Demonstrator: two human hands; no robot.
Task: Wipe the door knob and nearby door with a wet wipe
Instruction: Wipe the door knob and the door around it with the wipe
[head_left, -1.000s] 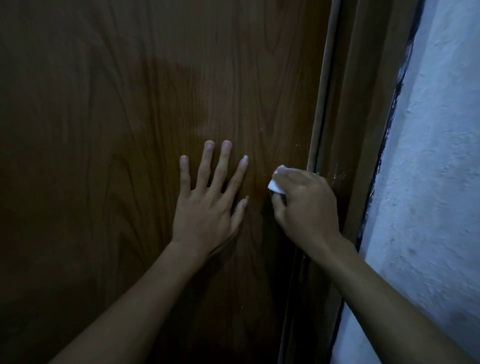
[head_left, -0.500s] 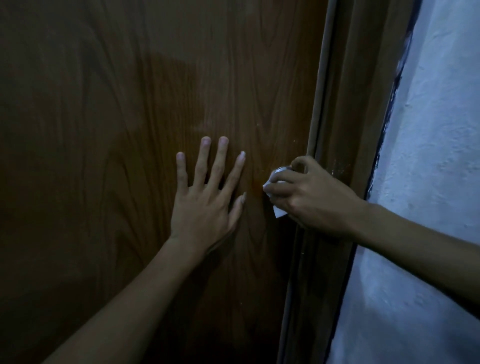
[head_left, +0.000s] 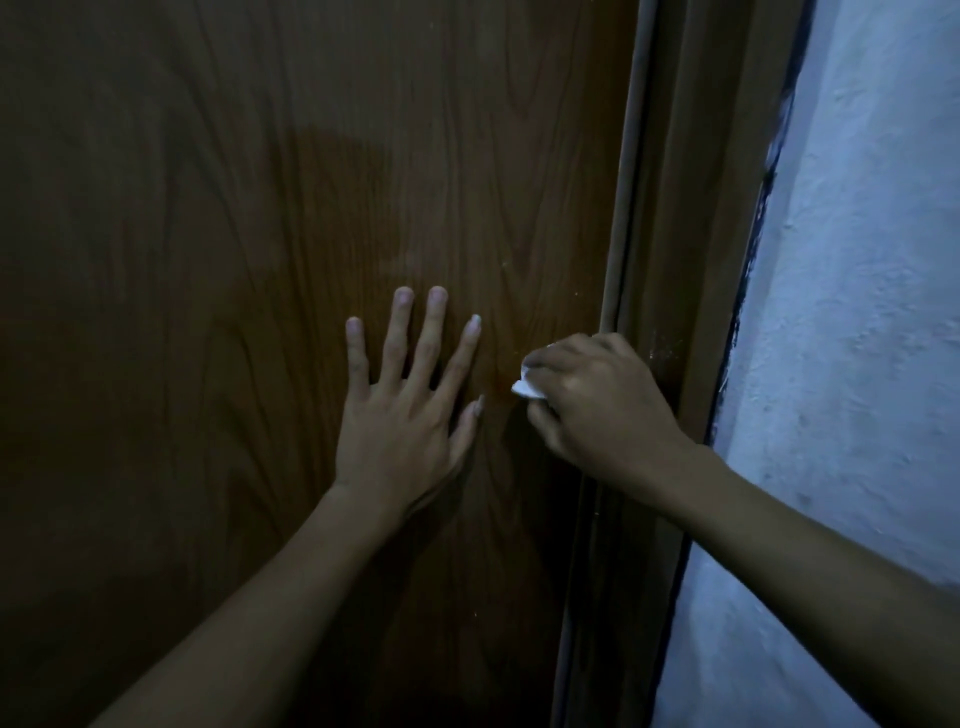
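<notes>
right hand (head_left: 597, 400) hides knob; door frame (head_left: 670, 208), wall (head_left: 857, 312) beside.

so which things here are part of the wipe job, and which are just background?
In the job: wet wipe, right hand closed on it, left hand flat on the door.
Background: door frame, white wall. No knob visible.
</notes>
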